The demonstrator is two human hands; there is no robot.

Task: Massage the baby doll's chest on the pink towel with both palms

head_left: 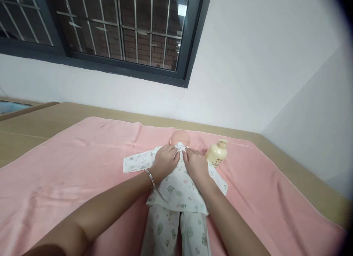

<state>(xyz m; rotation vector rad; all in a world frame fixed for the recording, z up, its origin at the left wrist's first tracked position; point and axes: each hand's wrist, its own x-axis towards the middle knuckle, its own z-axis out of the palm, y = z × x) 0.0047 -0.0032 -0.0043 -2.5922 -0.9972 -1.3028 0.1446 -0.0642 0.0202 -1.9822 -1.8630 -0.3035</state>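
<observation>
A baby doll point(180, 137) lies on its back on a pink blanket point(110, 138), its head toward the wall. It wears a white printed pajama top point(179, 188) and matching pants point(162, 226). At the collar, my left hand point(166, 161) and my right hand point(196, 163) are side by side, fingers closed on the fabric near the neckline. The left wrist bears a silver bangle. One sleeve point(138, 161) stretches out flat to the left; the other is partly covered by my right forearm.
A cream pump bottle point(217, 153) stands on the blanket just right of the doll. Behind the wooden table edge point(165, 118) rises a white wall point(234, 65) with a dark-framed, barred window point(124, 32).
</observation>
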